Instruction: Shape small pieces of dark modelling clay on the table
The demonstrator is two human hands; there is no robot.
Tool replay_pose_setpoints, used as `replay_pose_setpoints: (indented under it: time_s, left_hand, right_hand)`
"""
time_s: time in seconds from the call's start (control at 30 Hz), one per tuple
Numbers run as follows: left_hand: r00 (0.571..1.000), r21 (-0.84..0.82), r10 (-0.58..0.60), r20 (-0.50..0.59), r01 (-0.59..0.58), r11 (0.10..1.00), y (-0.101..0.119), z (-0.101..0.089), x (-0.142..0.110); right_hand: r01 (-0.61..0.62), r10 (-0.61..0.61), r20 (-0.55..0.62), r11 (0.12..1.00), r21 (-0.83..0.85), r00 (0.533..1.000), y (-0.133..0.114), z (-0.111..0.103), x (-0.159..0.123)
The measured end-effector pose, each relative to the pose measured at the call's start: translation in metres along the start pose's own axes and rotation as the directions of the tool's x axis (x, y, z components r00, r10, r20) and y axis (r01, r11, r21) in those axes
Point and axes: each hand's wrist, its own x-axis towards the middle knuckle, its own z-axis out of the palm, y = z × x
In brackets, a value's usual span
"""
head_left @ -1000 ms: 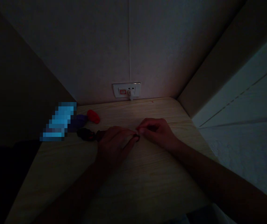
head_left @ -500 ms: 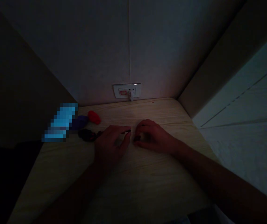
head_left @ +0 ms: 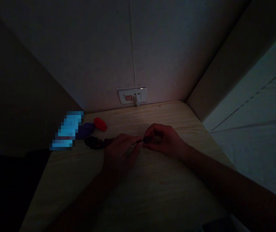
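Our left hand (head_left: 119,153) pinches a thin dark piece (head_left: 138,141) between thumb and fingers over the table (head_left: 138,193); our right hand (head_left: 168,141) closes its fingertips on a dark lump (head_left: 147,140), just beside the thin piece; in this dim light we cannot tell whether the two touch; left of our left hand we see a black lump (head_left: 93,142), with a purple lump (head_left: 86,129) and a red oval (head_left: 100,124) behind it; on the wall (head_left: 91,58) a socket plate (head_left: 122,96) holds a pale plug (head_left: 137,100) in its outlet.
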Motion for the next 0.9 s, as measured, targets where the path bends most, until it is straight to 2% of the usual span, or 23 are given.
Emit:
replay_pose_setpoints:
  time_s: [0.1, 0.43, 0.57, 0.7, 0.9]
  left_hand:
    - [1.0, -0.005, -0.006, 0.002, 0.006, 1.0, -0.0004, 0.0004, -0.0006]
    - [0.988, -0.09, -0.148, 0.046, 0.151, 0.984, -0.0014, 0.0011, 0.0007]
    - [0.988, -0.103, -0.145, 0.046, 0.149, 0.983, -0.0028, 0.002, 0.001]
    - [0.979, -0.13, -0.197, 0.048, 0.201, 0.971, -0.0052, 0.0043, -0.0023]
    - [0.96, -0.179, -0.278, -0.02, 0.27, 0.946, -0.0081, 0.0075, -0.0081]
  right_hand:
    - [0.006, -0.006, -0.008, 1.0, 0.016, 1.0, 0.0016, -0.0002, 0.0003]
    - [-0.045, 0.051, -0.05, 0.993, 0.106, 0.997, 0.0033, 0.0018, 0.0011]
    - [-0.051, 0.058, -0.064, 0.994, 0.096, 0.996, 0.0043, 0.001, 0.0024]
    - [-0.043, 0.049, -0.061, 0.995, 0.091, 0.997, 0.0057, 0.0003, 0.0031]
    - [-0.064, 0.069, -0.06, 0.995, 0.082, 0.996, 0.009, -0.0001, 0.003]
